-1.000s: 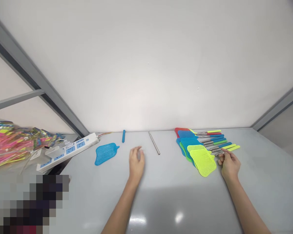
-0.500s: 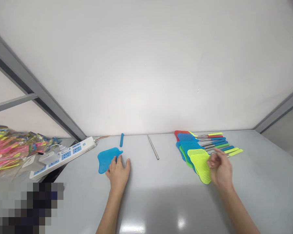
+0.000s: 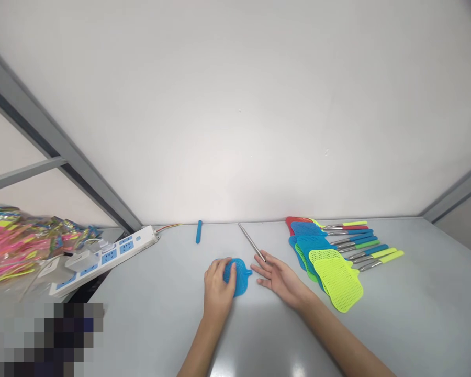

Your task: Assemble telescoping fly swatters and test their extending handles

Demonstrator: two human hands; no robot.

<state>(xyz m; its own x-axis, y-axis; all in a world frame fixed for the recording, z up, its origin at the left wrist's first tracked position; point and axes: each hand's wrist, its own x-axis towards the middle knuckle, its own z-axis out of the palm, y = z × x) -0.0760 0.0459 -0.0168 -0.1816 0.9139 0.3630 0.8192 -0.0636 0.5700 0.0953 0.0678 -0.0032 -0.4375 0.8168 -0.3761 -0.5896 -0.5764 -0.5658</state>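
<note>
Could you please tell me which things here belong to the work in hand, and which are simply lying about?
With the work, it seems:
blue fly-swatter head, in the left hand
metal rod, near end at the right hand
blue handle sleeve
pile of fly swatters

Apparently just lying about:
white power strip
plugged-in adapters
colourful bagged items

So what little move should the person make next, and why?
I'd probably close the right hand firmly on the near end of the metal rod: it is right at that end, though whether it grips is unclear. The left hand has hold of the blue mesh head, whose short stem points toward the right hand.
</note>
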